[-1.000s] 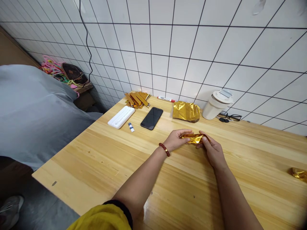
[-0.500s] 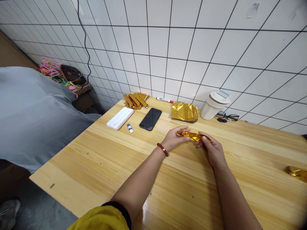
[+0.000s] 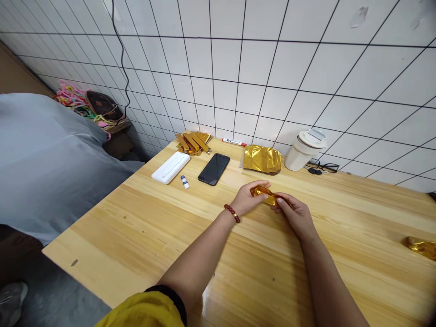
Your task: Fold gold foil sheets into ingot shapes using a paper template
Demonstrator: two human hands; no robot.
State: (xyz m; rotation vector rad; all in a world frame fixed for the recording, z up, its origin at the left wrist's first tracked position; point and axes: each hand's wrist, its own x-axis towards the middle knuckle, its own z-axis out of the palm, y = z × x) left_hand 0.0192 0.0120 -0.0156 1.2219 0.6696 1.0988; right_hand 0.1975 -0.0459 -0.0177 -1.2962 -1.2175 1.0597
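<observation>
Between my two hands is a folded piece of gold foil paper [image 3: 269, 199], shiny and narrow, held just above the wooden table [image 3: 163, 236]. My left hand [image 3: 248, 198] grips its left end, thumb in front and fingers behind. At the other end, my right hand [image 3: 295, 212] pinches the foil, its fingers partly covering it. Beyond my hands a stack of flat gold foil sheets [image 3: 262, 159] lies near the wall. A pile of gold foil strips [image 3: 193, 143] sits at the table's back left corner.
A black phone [image 3: 214, 169], a white power bank [image 3: 170, 167] and a small blue-and-white tube [image 3: 184, 181] lie left of my hands. Along the wall are a marker [image 3: 234, 142], a lidded cup [image 3: 304, 150] and glasses [image 3: 323, 166]. More gold foil [image 3: 422, 247] rests far right. A person in grey [image 3: 51, 159] is at left.
My right hand has shifted left, closer to my left hand. Less of the foil's length shows between them, and it looks more folded. The items on the table are unmoved.
</observation>
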